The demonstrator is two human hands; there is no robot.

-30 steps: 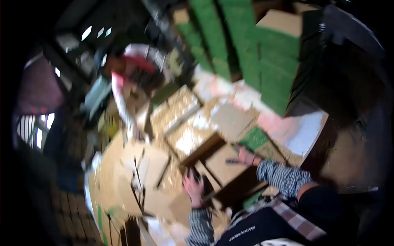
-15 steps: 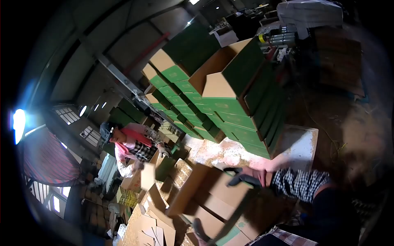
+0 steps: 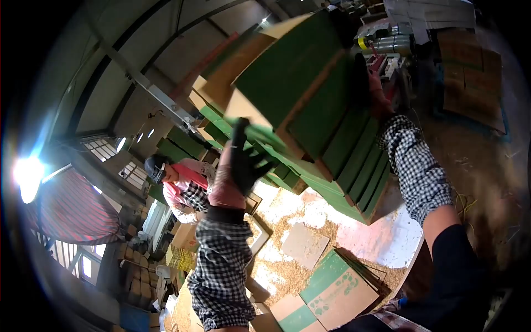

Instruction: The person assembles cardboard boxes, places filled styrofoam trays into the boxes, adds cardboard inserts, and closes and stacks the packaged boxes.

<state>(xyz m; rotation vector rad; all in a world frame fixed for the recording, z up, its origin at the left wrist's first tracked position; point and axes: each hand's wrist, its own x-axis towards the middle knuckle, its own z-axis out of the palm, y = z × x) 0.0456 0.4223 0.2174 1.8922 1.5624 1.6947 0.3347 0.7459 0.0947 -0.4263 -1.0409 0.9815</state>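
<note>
Setting green box atop stack, seemingly; left hand spread, ungripping, before stack; right hand right of stack, grip unclear. Next move likely calls for squaring box.

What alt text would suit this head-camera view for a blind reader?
The wearer's gloved left hand and right hand are raised beside a tall stack of green cardboard boxes. A co-worker is at the picture's left; flattened green-and-tan cartons lie below.

Left hand splayed beside green box, right hand at its other end, stacked boxes below, person beyond
</note>
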